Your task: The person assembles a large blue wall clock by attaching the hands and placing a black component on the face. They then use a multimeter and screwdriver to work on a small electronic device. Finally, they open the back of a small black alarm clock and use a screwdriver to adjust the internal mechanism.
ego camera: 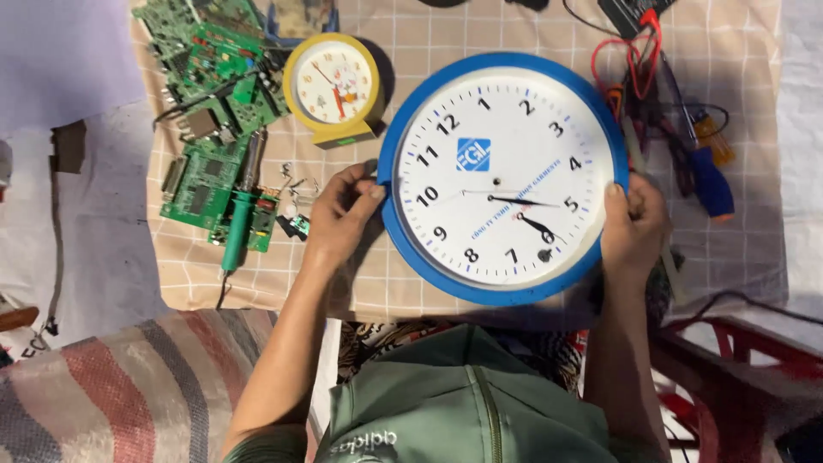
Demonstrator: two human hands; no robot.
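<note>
Both hands grasp the round, blue-rimmed wall clock with its smooth white face: left hand at its left edge, right hand at its right, above checked cloth.

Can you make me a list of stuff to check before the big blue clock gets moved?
1. Left hand gripping the round blue-rimmed white wall clock: ok.
2. Right hand gripping the opposite rim: ok.
3. Small yellow alarm clock apart from the big one: ok.
4. Green-handled soldering iron out of the way, lying on the green circuit boards: ok.
5. Red and black wires near the right rim: cannot tell if clear.
6. Clock's front cover intact: cannot tell.
</note>
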